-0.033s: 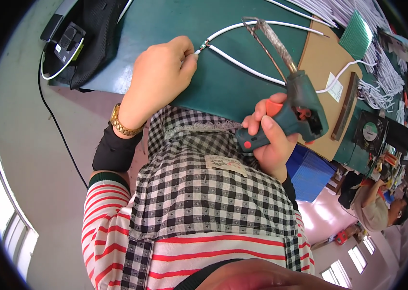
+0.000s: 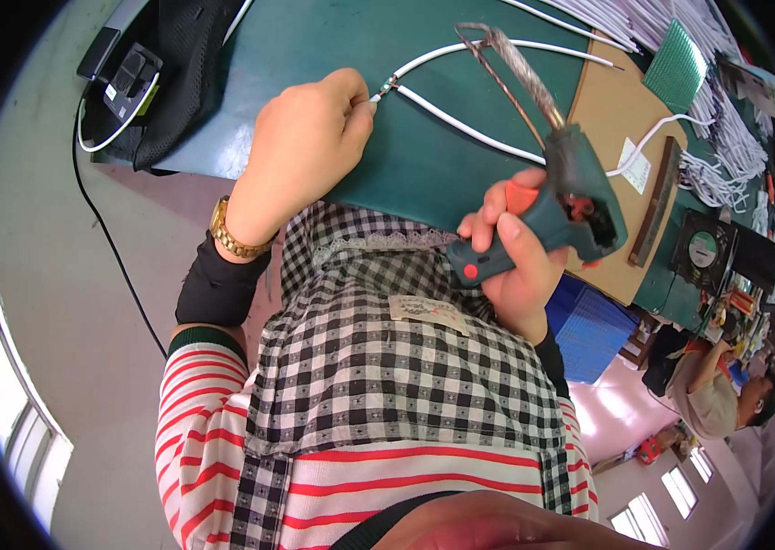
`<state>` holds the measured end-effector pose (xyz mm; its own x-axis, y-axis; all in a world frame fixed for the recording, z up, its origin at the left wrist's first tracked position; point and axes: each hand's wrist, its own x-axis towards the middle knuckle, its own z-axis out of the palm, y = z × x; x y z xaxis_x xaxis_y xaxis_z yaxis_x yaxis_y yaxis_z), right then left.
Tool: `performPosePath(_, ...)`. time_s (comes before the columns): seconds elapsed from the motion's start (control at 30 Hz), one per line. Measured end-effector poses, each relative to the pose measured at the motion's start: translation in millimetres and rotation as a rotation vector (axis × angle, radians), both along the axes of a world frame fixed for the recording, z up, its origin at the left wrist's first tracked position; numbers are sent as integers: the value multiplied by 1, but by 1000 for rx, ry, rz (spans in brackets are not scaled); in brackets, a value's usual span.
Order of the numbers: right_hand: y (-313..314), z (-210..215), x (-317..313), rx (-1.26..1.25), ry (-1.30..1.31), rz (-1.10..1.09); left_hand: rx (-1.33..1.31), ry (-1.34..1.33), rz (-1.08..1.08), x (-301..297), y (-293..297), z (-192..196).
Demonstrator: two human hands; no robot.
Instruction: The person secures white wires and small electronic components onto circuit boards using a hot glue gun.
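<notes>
My left hand [image 2: 307, 128] is closed in a pinch at the table's left side, over a short white wire end [image 2: 376, 97]. That end meets a small green-and-copper joint [image 2: 387, 86], from which two white cables [image 2: 461, 122] spread to the right. My right hand [image 2: 527, 275] is wrapped round the handle of a dark green soldering gun [image 2: 580, 179] with a red trigger. Its worn metal barrel [image 2: 523, 75] points up and away, over the cables, with its bent tip apart from the joint.
The green table [image 2: 314, 37] carries a brown board [image 2: 603, 101] with a dark bar [image 2: 658, 202]. White cables [image 2: 727, 119] lie bundled at far right, near a small fan [image 2: 704, 247]. A blue crate [image 2: 589, 330] stands below; another person [image 2: 708, 394] works beyond.
The soldering gun has shifted very slightly, its tip up and to the left, with my right hand. My left hand and the cables have stayed put.
</notes>
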<state>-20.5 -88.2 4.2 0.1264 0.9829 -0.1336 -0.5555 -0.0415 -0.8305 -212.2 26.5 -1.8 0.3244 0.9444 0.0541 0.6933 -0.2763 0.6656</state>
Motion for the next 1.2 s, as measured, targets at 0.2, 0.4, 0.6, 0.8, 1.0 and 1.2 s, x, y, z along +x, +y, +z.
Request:
performPosePath(0.2,73,-4,-19,148,36,16,85,132,-4,7,1,1)
performPosePath(0.4,104,-20,-31,88,76,25,126,158,-43,3,4,-2)
performPosePath(0.6,98,-19,-32,109,-26,66,214,96,-14,-2,3,-8)
performPosePath(0.8,92,-19,-36,151,-212,85,321,-16,42,1,2,-25)
performPosePath(1.0,90,-26,-32,148,-159,128,424,-36,112,9,0,-32)
performPosePath(1.2,90,-27,-33,97,-146,127,338,-42,86,8,2,-27)
